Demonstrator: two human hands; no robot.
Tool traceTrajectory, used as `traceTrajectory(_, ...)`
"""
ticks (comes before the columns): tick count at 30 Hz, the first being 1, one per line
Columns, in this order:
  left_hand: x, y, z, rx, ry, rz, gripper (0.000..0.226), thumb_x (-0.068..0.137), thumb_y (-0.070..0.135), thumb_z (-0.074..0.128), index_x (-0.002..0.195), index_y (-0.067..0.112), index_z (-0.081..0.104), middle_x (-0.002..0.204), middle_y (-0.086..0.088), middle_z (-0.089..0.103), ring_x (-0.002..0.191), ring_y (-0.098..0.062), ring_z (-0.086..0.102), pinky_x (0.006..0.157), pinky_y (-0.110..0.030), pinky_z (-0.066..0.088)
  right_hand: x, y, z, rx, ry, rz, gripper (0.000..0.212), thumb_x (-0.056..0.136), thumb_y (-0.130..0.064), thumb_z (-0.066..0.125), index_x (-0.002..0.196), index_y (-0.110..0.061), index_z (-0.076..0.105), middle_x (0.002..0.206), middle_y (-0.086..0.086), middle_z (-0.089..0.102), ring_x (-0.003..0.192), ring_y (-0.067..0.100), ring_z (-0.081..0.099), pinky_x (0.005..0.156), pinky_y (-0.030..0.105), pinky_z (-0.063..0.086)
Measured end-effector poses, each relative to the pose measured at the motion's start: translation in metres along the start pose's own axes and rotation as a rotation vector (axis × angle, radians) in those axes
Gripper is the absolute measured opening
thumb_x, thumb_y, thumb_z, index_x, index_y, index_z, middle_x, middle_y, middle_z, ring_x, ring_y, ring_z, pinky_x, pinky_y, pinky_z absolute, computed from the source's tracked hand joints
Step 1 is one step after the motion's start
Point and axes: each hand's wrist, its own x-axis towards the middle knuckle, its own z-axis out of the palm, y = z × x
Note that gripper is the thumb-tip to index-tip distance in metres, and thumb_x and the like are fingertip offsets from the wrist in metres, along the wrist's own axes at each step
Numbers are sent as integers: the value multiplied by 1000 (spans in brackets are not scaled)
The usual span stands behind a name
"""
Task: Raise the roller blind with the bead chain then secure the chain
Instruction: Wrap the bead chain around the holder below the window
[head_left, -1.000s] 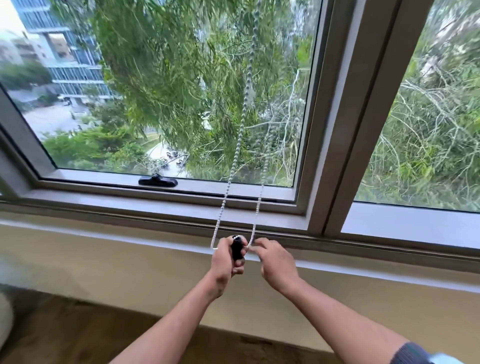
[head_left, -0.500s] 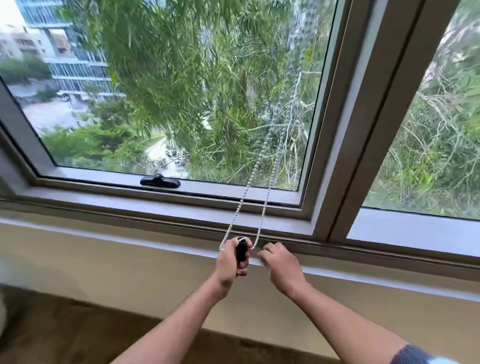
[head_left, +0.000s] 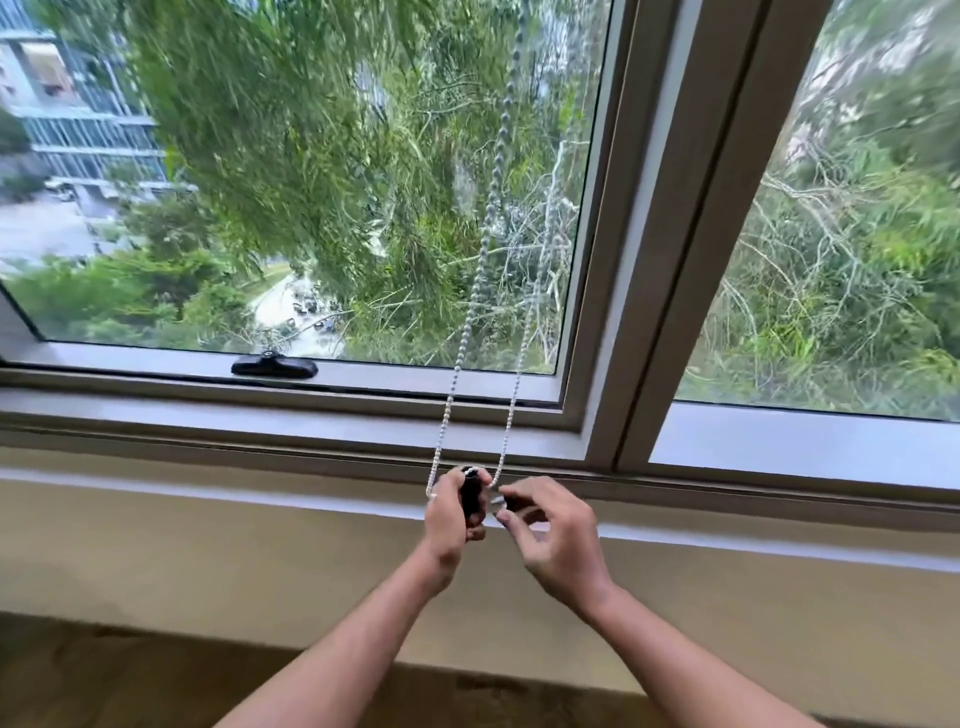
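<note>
A white bead chain (head_left: 470, 317) hangs in two strands down the window glass to the sill. Its bottom loop runs over the top of a small black holder (head_left: 470, 496). My left hand (head_left: 452, 519) grips that black holder just below the sill, with the left strand passing beside its knuckles. My right hand (head_left: 556, 535) is close on the right, its fingers curled and its fingertips beside the holder, where the right strand ends. Whether those fingertips pinch the chain is hidden. The roller blind itself is out of view above.
A black window latch (head_left: 274, 365) lies on the lower window frame (head_left: 291, 410) to the left. A thick vertical mullion (head_left: 670, 249) stands right of the chain. A beige wall (head_left: 208, 551) runs below the sill, with wooden floor (head_left: 104, 686) beneath.
The view has shifted left, so the chain and hands sit further right. My right hand has lifted back slightly and turned, its fingers now more curled beside the holder. My left hand keeps its grip.
</note>
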Motion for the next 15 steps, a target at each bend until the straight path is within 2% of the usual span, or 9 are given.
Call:
traceTrajectory(4, -1, -7, 11, 24, 20, -15, 30, 76, 40, 39, 81, 22, 62, 70, -2, 50, 54, -13, 28, 44, -21, 22, 1, -21, -15, 55, 57, -69, 25, 85, -15, 79, 110, -19, 77, 107, -9, 73, 98, 11, 72, 80, 34, 61)
traceTrajectory(7, -7, -7, 21, 84, 8, 1, 26, 80, 37, 37, 76, 21, 58, 61, 1, 43, 47, -10, 25, 43, -20, 22, 6, -30, -20, 42, 93, -122, 29, 84, -4, 78, 111, -14, 78, 111, -6, 75, 105, 7, 70, 87, 30, 60)
traceTrajectory(9, -13, -6, 26, 139, -19, 45, 26, 90, 30, 32, 73, 21, 51, 57, 4, 37, 46, -8, 24, 42, -20, 22, 10, -31, -23, 13, 103, -126, 32, 83, 3, 76, 111, -12, 79, 112, -4, 76, 106, 5, 70, 92, 27, 58)
traceTrajectory(11, -18, -6, 29, 175, -29, 95, 27, 95, 25, 29, 77, 16, 48, 56, 5, 34, 48, -9, 24, 42, -20, 22, 13, -27, -26, -34, 98, -126, 33, 83, 3, 75, 112, -13, 79, 113, -2, 77, 106, 7, 71, 94, 27, 57)
traceTrajectory(13, -24, -3, 32, 207, -41, 152, 26, 90, 30, 31, 78, 15, 48, 55, 7, 35, 48, -9, 27, 42, -20, 23, 15, -24, -30, -66, 86, -118, 32, 84, 0, 75, 113, -14, 79, 113, -2, 77, 105, 10, 72, 94, 29, 58)
traceTrajectory(15, -29, 0, 35, 219, -64, 200, 27, 97, 24, 30, 80, 16, 50, 52, 13, 42, 45, -1, 33, 43, -15, 28, 14, -21, -35, -77, 80, -116, 30, 84, -2, 76, 112, -14, 79, 113, -2, 77, 104, 11, 72, 93, 30, 58)
